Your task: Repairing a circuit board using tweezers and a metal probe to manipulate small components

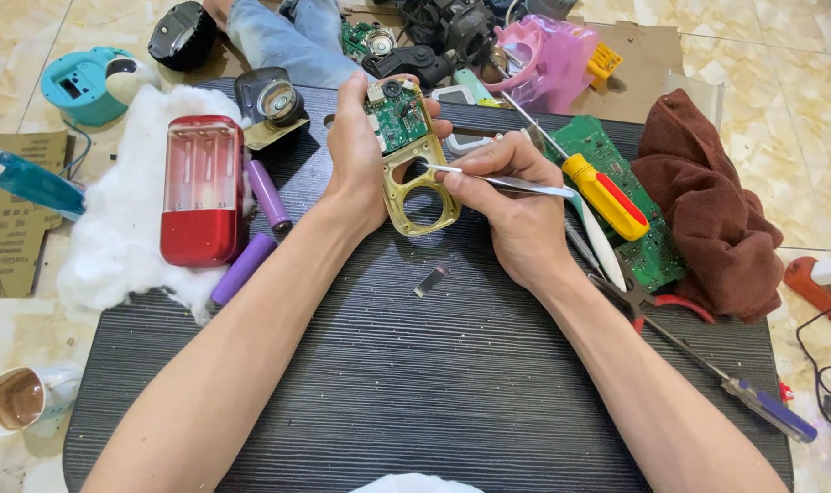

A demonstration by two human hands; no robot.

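My left hand point(356, 160) holds up a gold-coloured frame point(415, 187) that carries a small green circuit board point(397, 119) at its top. My right hand point(516, 205) pinches metal tweezers point(516, 183), with their tip at the frame's middle bar. Both hands hover over a dark ribbed board point(415, 365). A small dark chip point(430, 280) lies on the board just below the frame.
To the left lie a red battery case point(201, 192), two purple cells point(267, 194) and white wadding point(114, 237). To the right are a yellow-handled screwdriver point(598, 192), a green circuit board point(643, 246), a brown cloth point(707, 210), pliers and a blue-handled screwdriver point(762, 406). A cup point(18, 399) sits at bottom left.
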